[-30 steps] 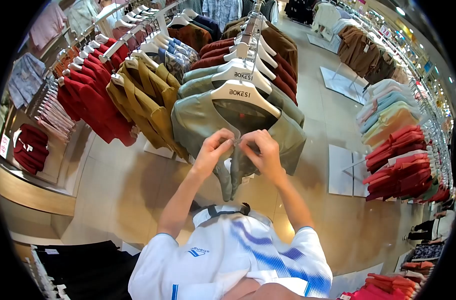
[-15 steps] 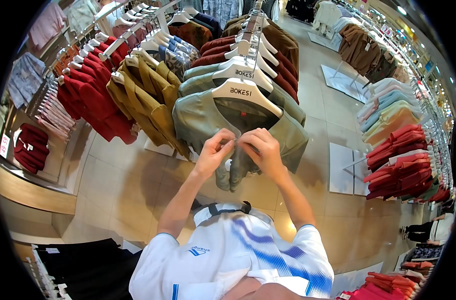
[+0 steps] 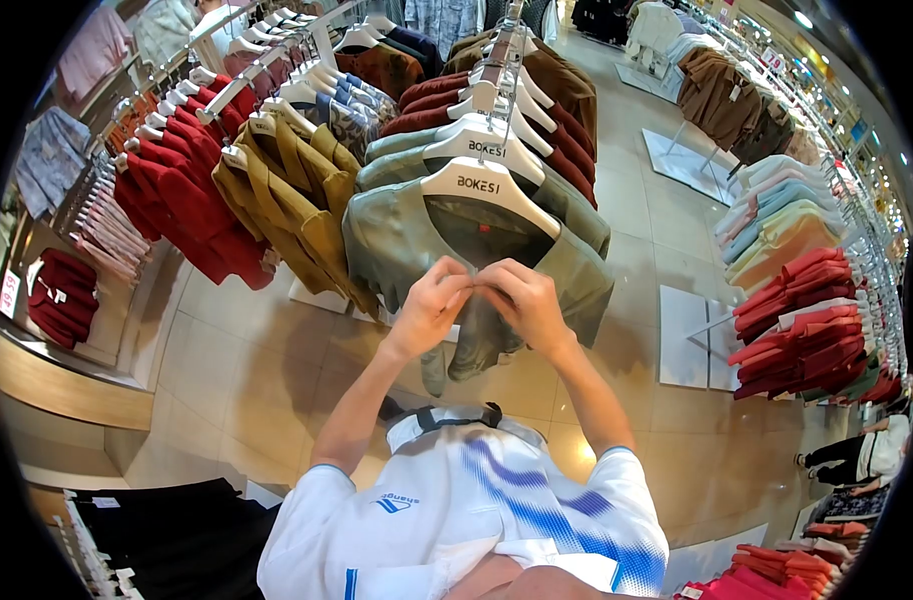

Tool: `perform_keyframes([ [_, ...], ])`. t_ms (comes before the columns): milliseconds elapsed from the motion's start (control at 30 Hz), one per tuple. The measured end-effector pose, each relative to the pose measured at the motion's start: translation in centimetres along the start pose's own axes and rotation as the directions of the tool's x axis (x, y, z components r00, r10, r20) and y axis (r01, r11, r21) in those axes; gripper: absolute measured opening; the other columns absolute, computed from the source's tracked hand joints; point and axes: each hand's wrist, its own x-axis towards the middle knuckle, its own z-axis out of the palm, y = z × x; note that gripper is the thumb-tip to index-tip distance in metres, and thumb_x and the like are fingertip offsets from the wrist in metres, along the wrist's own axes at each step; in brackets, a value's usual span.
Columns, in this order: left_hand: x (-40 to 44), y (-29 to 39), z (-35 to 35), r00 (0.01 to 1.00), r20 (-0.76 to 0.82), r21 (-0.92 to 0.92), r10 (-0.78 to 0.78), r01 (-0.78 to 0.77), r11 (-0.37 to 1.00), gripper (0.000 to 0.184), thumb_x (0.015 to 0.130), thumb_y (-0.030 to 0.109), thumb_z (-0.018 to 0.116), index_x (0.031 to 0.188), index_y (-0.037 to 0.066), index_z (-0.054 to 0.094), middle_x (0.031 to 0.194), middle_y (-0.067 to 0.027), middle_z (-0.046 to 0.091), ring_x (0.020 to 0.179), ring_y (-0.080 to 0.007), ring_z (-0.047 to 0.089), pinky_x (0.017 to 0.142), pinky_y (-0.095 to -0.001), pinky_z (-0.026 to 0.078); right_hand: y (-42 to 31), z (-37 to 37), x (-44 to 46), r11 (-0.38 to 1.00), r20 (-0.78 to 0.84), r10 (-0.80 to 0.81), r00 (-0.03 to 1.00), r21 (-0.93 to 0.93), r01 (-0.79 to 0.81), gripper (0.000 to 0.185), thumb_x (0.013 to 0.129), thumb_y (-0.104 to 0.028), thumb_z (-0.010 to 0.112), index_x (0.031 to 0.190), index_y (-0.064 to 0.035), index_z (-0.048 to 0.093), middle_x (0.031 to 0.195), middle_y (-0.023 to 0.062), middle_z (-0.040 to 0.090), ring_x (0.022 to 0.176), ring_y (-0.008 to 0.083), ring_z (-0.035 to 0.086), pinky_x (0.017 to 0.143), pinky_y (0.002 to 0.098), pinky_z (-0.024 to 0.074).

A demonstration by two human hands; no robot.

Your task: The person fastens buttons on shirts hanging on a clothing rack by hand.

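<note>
A grey-green garment [image 3: 397, 230] hangs in front of me on a white hanger [image 3: 487, 188] marked BOKESI. At the bottom of its V neckline, my left hand [image 3: 435, 305] pinches the front edge. My right hand [image 3: 522, 305] pinches the opposite edge, and the fingertips of both hands meet there. The fingers cover whatever small part lies between them. Below the hands the two front edges hang slightly apart. Another grey-green garment hangs close behind on its own white hanger [image 3: 482, 145].
Mustard garments [image 3: 297, 200] and red ones [image 3: 192, 190] hang at the left. Black clothes [image 3: 177, 530] lie at the lower left. Pastel and coral garments [image 3: 797, 300] line the right rack. A person in dark trousers [image 3: 842, 460] is at the far right.
Both hands have stayed at the neckline and drawn slightly closer together, fingertips now touching. The garment's lower front edges have swung apart a little.
</note>
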Motion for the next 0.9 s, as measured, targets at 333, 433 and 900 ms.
perform_keyframes([
  [333,-0.9,-0.4,0.9,0.995,-0.065,0.264,0.074,-0.054,0.963,0.031,0.076,-0.010,0.060,0.105,0.003,0.064,0.101,-0.0103,0.057,0.052,-0.0264,0.055,0.049,-0.0385,0.045,0.2,1.0,-0.2,0.999,-0.093,0.032,0.995,-0.029,-0.035,0.015,0.078,-0.006,0.075,0.089,-0.0071,0.065,0.089,0.0040,0.067,0.072,0.0243,0.067,0.060,0.0324,0.0525],
  [433,-1.0,-0.6,1.0,0.989,-0.093,0.277,0.112,-0.082,0.957,0.040,0.071,-0.010,0.061,0.108,0.002,0.064,0.103,-0.0095,0.057,0.049,-0.0235,0.054,0.048,-0.0369,0.045,0.1,1.1,-0.2,0.999,-0.103,0.033,0.994,-0.034,-0.037,0.016,0.078,-0.006,0.075,0.091,-0.0071,0.065,0.091,0.0034,0.067,0.072,0.0237,0.067,0.060,0.0318,0.0526],
  [900,-1.2,-1.1,1.3,0.974,-0.187,0.155,0.127,-0.098,0.983,0.032,0.083,-0.014,0.060,0.110,0.003,0.058,0.104,-0.0168,0.056,0.070,-0.0295,0.061,0.058,-0.0339,0.050,1.1,1.5,-0.1,0.998,-0.068,-0.020,0.998,-0.062,0.016,0.014,0.078,-0.009,0.076,0.089,-0.0092,0.067,0.089,0.0022,0.068,0.064,0.0226,0.065,0.054,0.0302,0.0501],
])
